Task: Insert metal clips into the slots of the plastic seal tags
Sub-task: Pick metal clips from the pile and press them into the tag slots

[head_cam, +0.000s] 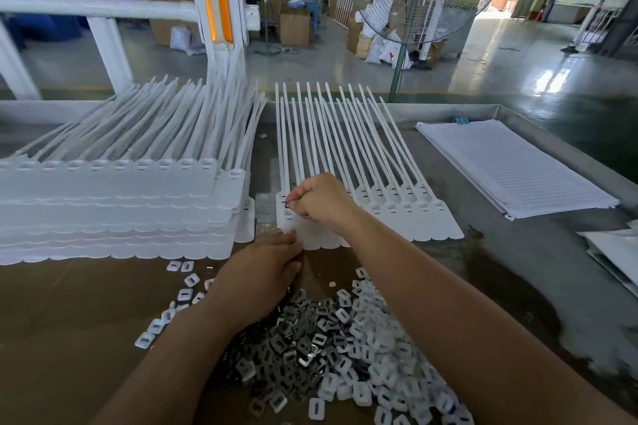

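Our right hand (319, 201) is curled over the leftmost tag in the flat row of tags (424, 221) at the middle of the table (511, 252). Its fingertips pinch what looks like a small metal clip (287, 205) right at that tag's slot. Most of the clip is hidden, so we cannot tell whether it is seated. Our left hand (266, 274) grasps nothing; its fingers lie straight, tips pressing the near edge of the same row.

The likeliest trouble, we judge, is the clip going in tilted and jamming, since our own knuckles block the view of the slot. If the left fingertips ease off, the push could slide the whole row toward the far side and throw the aim off. A clip that slips from so small a pinch could drop into the gap beside the tall stack of tags (121, 214) on the left. Our left forearm also lies over the pile of clips (310, 348) near us, and a careless sweep would scatter it.
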`<state>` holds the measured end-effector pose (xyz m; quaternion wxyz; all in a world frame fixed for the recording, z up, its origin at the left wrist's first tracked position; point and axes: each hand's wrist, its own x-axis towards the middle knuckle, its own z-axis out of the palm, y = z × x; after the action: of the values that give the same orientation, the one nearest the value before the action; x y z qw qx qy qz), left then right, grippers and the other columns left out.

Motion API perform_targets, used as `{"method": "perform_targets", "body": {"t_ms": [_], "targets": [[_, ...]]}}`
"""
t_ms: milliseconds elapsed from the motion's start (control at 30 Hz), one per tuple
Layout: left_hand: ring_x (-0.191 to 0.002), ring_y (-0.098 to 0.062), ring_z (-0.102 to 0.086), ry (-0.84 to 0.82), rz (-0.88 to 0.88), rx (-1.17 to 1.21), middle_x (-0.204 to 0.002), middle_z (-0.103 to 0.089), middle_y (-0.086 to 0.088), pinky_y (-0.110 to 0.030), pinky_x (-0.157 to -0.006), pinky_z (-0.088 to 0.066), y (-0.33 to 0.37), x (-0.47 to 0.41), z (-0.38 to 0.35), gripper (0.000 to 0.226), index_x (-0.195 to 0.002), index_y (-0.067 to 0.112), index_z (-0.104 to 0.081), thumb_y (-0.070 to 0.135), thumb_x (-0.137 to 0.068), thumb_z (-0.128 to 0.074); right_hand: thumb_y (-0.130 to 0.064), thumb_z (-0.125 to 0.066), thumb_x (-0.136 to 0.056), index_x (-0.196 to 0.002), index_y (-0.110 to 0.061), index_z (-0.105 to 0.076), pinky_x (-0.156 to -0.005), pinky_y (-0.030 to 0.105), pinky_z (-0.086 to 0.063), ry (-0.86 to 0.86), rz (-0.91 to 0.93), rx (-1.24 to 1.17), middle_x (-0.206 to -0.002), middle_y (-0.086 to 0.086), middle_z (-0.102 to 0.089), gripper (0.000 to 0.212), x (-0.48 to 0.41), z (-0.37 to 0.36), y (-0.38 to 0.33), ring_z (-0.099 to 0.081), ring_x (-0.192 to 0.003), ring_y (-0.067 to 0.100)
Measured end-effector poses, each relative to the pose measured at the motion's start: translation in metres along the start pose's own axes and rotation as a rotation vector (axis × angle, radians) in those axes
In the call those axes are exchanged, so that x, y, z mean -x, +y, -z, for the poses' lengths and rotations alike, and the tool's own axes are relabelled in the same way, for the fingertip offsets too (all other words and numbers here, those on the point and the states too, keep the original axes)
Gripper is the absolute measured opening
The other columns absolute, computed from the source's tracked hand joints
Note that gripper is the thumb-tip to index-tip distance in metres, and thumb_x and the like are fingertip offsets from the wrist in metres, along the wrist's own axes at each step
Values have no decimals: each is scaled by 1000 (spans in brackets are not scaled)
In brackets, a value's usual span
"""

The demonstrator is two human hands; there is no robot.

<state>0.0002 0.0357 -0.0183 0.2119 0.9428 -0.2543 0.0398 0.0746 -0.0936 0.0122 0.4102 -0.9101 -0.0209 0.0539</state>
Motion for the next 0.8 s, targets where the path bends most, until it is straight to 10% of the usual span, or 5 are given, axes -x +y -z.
{"method": "perform_targets", "body": {"t_ms": [633, 800], "targets": [[-126, -8, -39, 4, 4, -15, -139, -43, 9, -19, -99, -30, -2, 2, -4, 36, -129, 24, -50, 24, -94, -43, -10, -65, -79, -97, -6, -69, -74, 27, -43, 34, -53, 178, -106, 6, -67, 19, -13, -14, 4, -60, -101, 20], [-131, -6, -33, -2, 14, -12, -145, -35, 11, -19, -102, -26, -2, 2, -4, 39, -133, 26, -46, 26, -94, -42, -13, -65, -80, -102, -8, -68, -88, 35, -49, 16, -66, 225, -110, 7, -65, 22, -16, -12, 2, -59, -103, 23]]}}
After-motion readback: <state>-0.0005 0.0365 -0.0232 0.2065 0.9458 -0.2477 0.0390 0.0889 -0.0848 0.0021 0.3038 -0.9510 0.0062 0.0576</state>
